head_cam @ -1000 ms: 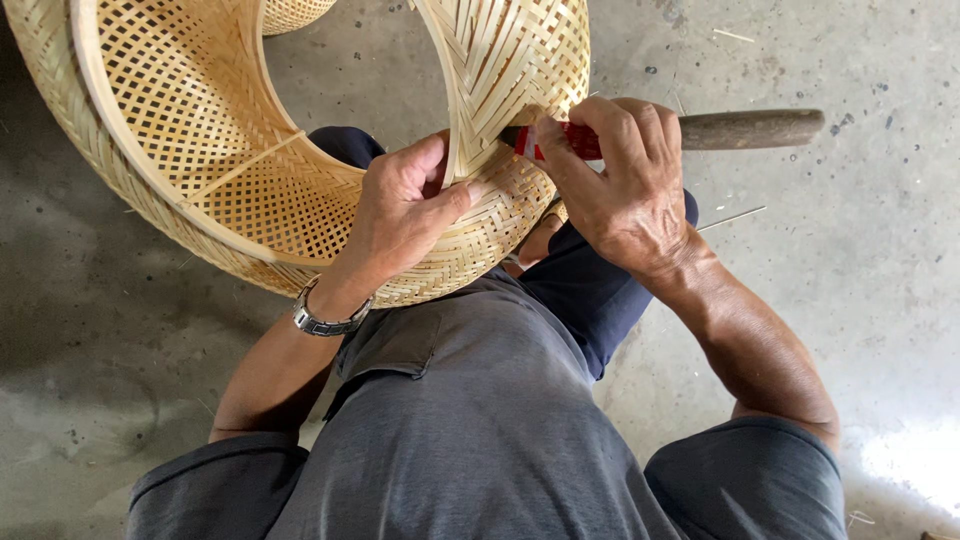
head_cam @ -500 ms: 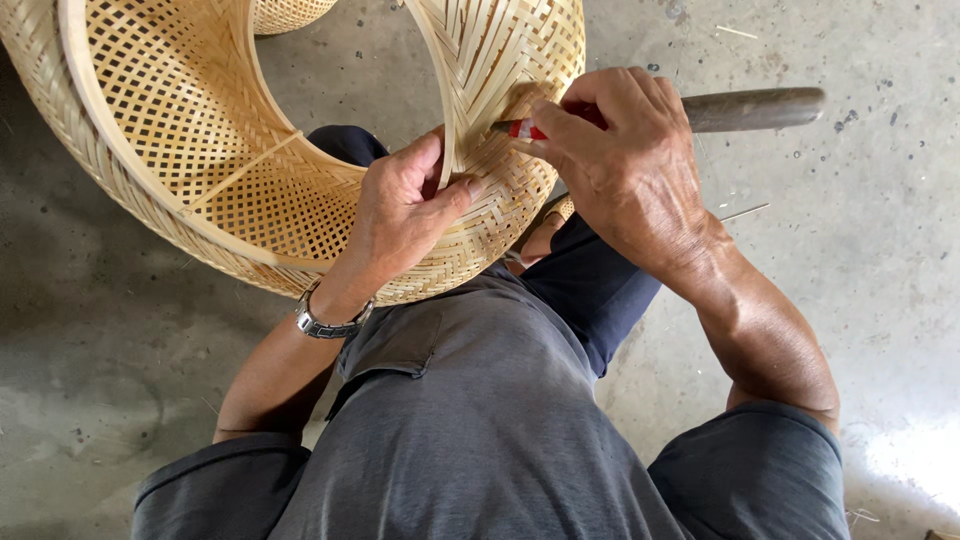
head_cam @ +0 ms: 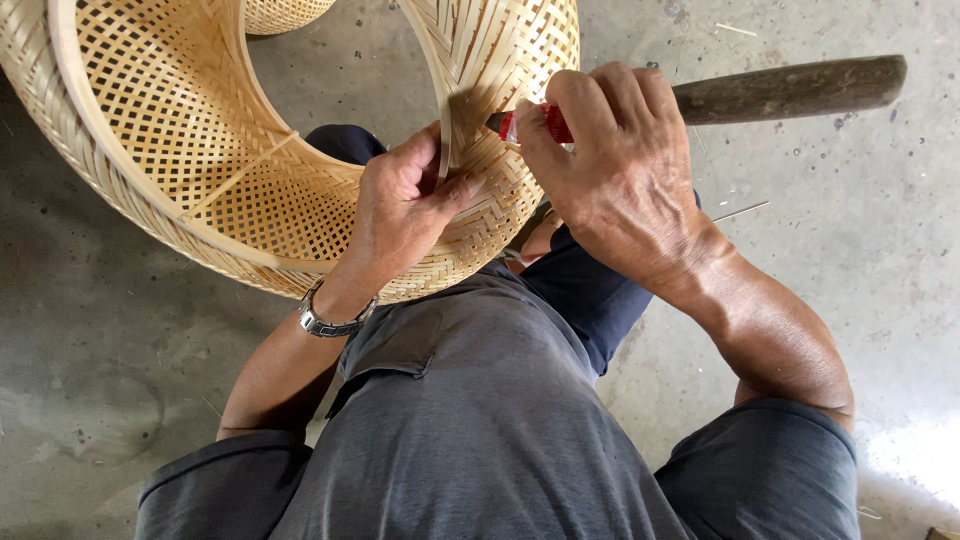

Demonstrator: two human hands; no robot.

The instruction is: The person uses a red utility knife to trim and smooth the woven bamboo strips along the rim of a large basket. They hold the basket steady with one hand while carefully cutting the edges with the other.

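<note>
- Since the earlier frame, the right hand (head_cam: 625, 165) has slid a little left along the tool, so its fingers sit closer to the basket wall, and the basket (head_cam: 180, 150) has tipped slightly further toward the upper left of the frame.
- Right hand: closed in a full grip around a tool (head_cam: 790, 88) with a dark wooden handle that runs out to the upper right; a short red band (head_cam: 535, 125) on the tool shows just left of the fingers, and the tool's tip meets the weave at top centre.
- Left hand (head_cam: 405, 205): fingers curled, thumb and forefinger pinching a loose upright bamboo strip (head_cam: 446, 140) against the outer wall of the basket, near the centre of the frame.
- Basket: large, round, pale woven bamboo, filling the upper left and top centre, lying on its side across the person's lap; its open mouth faces the camera and nothing shows inside it.
- A silver wristwatch (head_cam: 330, 320) sits on the left wrist, left of centre.
- A second, smaller woven basket (head_cam: 285, 12) peeks in at the top edge.
- Grey concrete floor (head_cam: 90, 380) lies around, with thin bamboo slivers (head_cam: 740, 210) at right.
</note>
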